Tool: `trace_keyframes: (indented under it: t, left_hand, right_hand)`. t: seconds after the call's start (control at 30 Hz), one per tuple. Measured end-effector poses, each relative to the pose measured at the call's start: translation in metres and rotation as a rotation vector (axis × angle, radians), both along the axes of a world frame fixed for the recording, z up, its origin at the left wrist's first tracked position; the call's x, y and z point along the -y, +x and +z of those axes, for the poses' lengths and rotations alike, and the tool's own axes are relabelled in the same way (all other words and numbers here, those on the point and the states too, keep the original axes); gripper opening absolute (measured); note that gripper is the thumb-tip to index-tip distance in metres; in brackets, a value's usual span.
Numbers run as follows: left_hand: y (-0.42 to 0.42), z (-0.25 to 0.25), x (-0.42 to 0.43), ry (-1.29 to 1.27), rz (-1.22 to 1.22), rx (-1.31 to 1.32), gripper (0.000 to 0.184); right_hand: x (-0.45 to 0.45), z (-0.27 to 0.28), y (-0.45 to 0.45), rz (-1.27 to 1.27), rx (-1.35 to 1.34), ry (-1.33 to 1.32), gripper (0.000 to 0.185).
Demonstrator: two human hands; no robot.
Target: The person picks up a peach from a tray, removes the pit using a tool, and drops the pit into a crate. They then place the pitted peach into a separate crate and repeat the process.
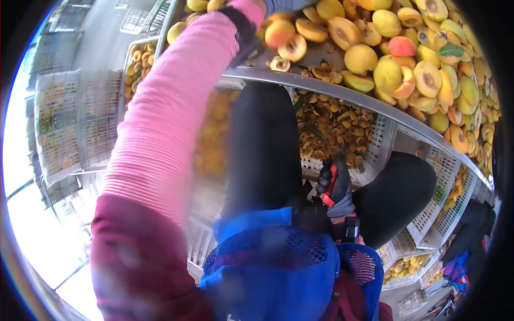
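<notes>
Metal-rimmed table [342,91] spans the upper right, heaped with yellow fruit [387,75]. Left hand [281,5], cut off at top edge: cannot tell its grip. Right hand [339,188], right of centre, grips 1 red object [333,174].

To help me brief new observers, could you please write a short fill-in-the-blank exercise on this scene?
The left forearm's striped sleeve is mainly ____.
The right hand, wearing a ____, holds a red object.
A green leaf lies on a heap of ____.

Missing words: pink; glove; fruit.
</notes>
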State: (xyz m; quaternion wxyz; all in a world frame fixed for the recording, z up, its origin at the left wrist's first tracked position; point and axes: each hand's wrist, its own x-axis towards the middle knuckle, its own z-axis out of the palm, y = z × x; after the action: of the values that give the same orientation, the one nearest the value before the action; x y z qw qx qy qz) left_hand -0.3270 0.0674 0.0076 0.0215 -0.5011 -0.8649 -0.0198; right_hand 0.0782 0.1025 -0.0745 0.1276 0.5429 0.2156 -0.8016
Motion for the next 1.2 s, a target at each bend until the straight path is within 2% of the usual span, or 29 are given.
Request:
trace_keyframes:
  t: [0.03, 0.1, 0.17, 0.2, 0.3, 0.33, 0.37, 0.47, 0.5, 0.53, 0.57, 0.6, 0.7, 0.73, 0.8, 0.83, 0.9, 0.93, 0.97, 1.1, 1.13, 1.17, 1.2]
  left_hand:
    - [0.014, 0.001, 0.005, 0.104, -0.103, -0.097, 0.040]
    - [0.055, 0.026, 0.024, -0.047, 0.087, 0.066, 0.043]
    - [0.075, 0.028, 0.037, 0.034, 0.048, 0.141, 0.044]
    - [0.076, 0.031, 0.045, -0.068, 0.133, 0.110, 0.046]
    - [0.099, 0.059, 0.063, 0.362, 0.343, 0.191, 0.047]
    - [0.107, 0.051, 0.066, 0.521, 0.357, 0.237, 0.054]
    - [0.133, 0.055, 0.065, 0.710, 0.187, 0.226, 0.033]
    - [0.242, 0.061, 0.067, 0.633, -0.053, 0.429, 0.047]
    - [0.270, 0.053, 0.067, 0.631, -0.129, 0.513, 0.050]
    - [0.293, 0.046, 0.066, 0.633, -0.102, 0.601, 0.049]
    - [0.309, 0.039, 0.068, 0.637, -0.076, 0.696, 0.049]
    - [0.317, 0.035, 0.070, 0.668, 0.000, 0.643, 0.050]
    - [0.331, 0.027, 0.075, 0.759, 0.184, 0.498, 0.049]
    - [0.332, 0.012, 0.080, 0.760, 0.155, 0.480, 0.052]
    - [0.335, 0.024, 0.084, 0.879, 0.205, 0.704, 0.046]
    - [0.340, 0.041, 0.083, 0.948, 0.305, 1.103, 0.035]
    - [0.348, 0.035, 0.073, 1.250, 0.433, 1.405, 0.030]
    - [0.348, 0.027, 0.076, 1.269, 0.433, 1.285, 0.028]
    - [0.345, 0.021, 0.075, 1.254, 0.495, 1.333, 0.029]
    - [0.348, 0.022, 0.077, 1.158, 0.488, 0.993, 0.031]
    - [0.345, 0.030, 0.077, 1.130, 0.497, 1.050, 0.031]
    - [0.342, 0.041, 0.083, 0.989, 0.492, 1.102, 0.034]
    - [0.341, 0.040, 0.085, 0.968, 0.428, 1.140, 0.034]
  right_hand:
    - [0.000, -0.002, 0.001, 0.010, -0.014, 0.010, 0.046]
    - [0.000, 0.000, 0.003, 0.031, -0.030, 0.030, 0.047]
    - [0.002, 0.003, 0.005, 0.048, -0.050, 0.047, 0.048]
    - [0.003, 0.003, 0.006, 0.053, -0.083, 0.053, 0.049]
    - [0.003, 0.009, 0.009, 0.063, -0.128, 0.075, 0.049]
    - [0.002, 0.021, 0.005, 0.064, -0.120, 0.082, 0.049]
    - [0.001, 0.030, 0.003, 0.069, -0.112, 0.090, 0.049]
    - [-0.006, 0.038, 0.016, 0.004, -0.596, -0.468, 0.049]
    - [0.001, 0.050, 0.013, -0.112, -0.512, -0.384, 0.049]
    - [0.010, 0.068, 0.010, -0.229, -0.423, -0.296, 0.050]
    - [0.007, 0.057, 0.022, -0.162, -0.496, -0.180, 0.051]
    - [0.004, 0.047, 0.034, -0.101, -0.561, -0.058, 0.054]
    - [-0.007, 0.034, 0.049, -0.144, -0.689, -0.331, 0.050]
    - [-0.005, 0.052, 0.038, -0.157, -0.683, -0.113, 0.044]
    - [-0.001, 0.087, 0.015, -0.141, -0.578, 0.346, 0.033]
    - [-0.003, 0.095, 0.009, -0.131, -0.613, 0.529, 0.031]
    - [0.003, 0.089, 0.004, -0.185, -0.686, 0.566, 0.033]
    - [0.006, 0.082, 0.007, -0.253, -0.736, 0.452, 0.035]
    - [0.010, 0.079, 0.009, -0.233, -0.759, 0.485, 0.034]
    - [-0.003, 0.094, 0.027, 0.050, -0.643, 0.634, 0.033]
    - [0.000, 0.093, 0.032, 0.160, -0.611, 0.773, 0.031]
    - [0.003, 0.091, 0.037, 0.268, -0.571, 0.911, 0.029]
    - [0.020, 0.083, 0.043, 0.404, -0.543, 1.133, 0.028]
